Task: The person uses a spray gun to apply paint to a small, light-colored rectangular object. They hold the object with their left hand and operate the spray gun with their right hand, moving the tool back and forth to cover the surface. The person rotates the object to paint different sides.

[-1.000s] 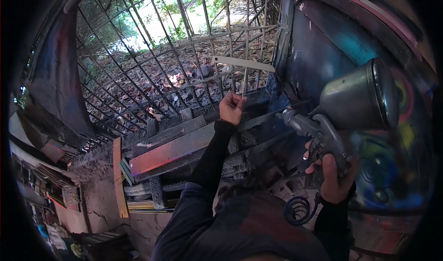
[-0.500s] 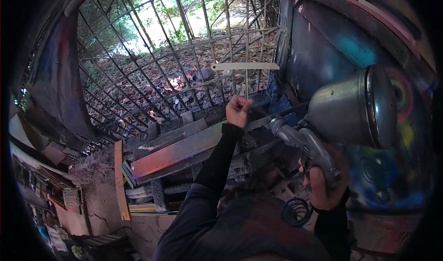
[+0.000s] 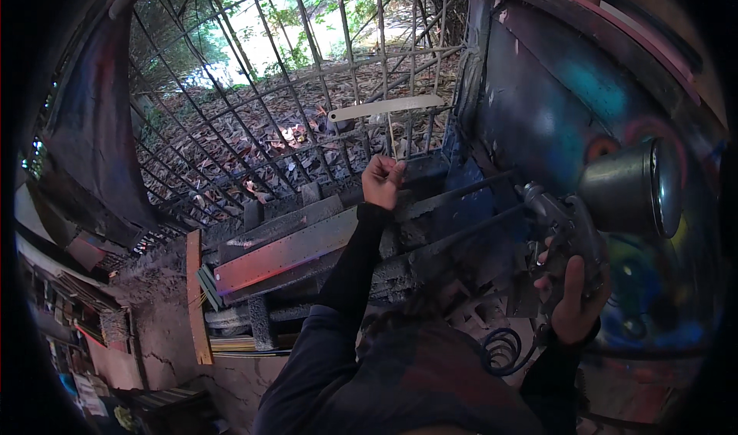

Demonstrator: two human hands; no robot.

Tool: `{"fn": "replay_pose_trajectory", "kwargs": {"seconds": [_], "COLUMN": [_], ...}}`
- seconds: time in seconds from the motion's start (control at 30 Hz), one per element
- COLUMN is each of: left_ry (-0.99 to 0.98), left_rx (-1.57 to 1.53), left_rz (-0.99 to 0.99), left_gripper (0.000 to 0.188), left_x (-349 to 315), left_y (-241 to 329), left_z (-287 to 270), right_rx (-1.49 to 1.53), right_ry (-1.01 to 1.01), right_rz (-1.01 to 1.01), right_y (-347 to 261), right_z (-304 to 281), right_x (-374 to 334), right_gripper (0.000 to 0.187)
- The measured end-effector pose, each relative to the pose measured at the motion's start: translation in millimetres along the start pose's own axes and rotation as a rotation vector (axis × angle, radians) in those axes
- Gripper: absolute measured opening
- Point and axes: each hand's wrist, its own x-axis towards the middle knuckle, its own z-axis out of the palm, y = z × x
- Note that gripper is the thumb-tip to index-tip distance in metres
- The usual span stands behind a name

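Note:
My left hand [image 3: 380, 184] is closed in a pinch on a thin stick [image 3: 393, 140] that stands up from its fingertips. Atop the stick sits a long cream-coloured flat strip [image 3: 384, 107], slightly curved, with a small hole at its left end. It tilts a little, right end higher. My right hand [image 3: 575, 304] is wrapped round the grip of a spray gun [image 3: 569, 223] at the right, well apart from the strip. The gun's large metal cup [image 3: 624, 190] points up and right. A coiled dark blue hose [image 3: 503, 352] hangs beside my right wrist.
Behind the strip stands a metal bar grille [image 3: 296, 89], with leaf litter outside. Below it lies a long board [image 3: 284, 254] on a dusty rack, beside an upright wooden slat [image 3: 197, 296]. A paint-stained panel [image 3: 550, 112] closes off the right side.
The spray gun has swung right and slightly down, away from the strip. My left hand has shifted slightly left; the strip has gone from nearly level to tilted.

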Motion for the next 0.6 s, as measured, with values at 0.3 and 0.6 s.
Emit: {"fn": "replay_pose_trajectory", "kwargs": {"seconds": [0.3,0.6], "left_ry": [0.081,0.131], "left_rx": [0.011,0.152], "left_rz": [0.108,0.196], "left_gripper": [0.017,0.016], "left_x": [-4,-1], "left_y": [3,-6], "left_z": [-3,-7], "right_rx": [-0.156,0.094], "right_ry": [-0.044,-0.262], "right_rz": [-0.167,-0.097], "right_y": [-8,-12], "right_z": [11,14], "right_x": [-2,-9], "right_gripper": [0.034,0.047]}}
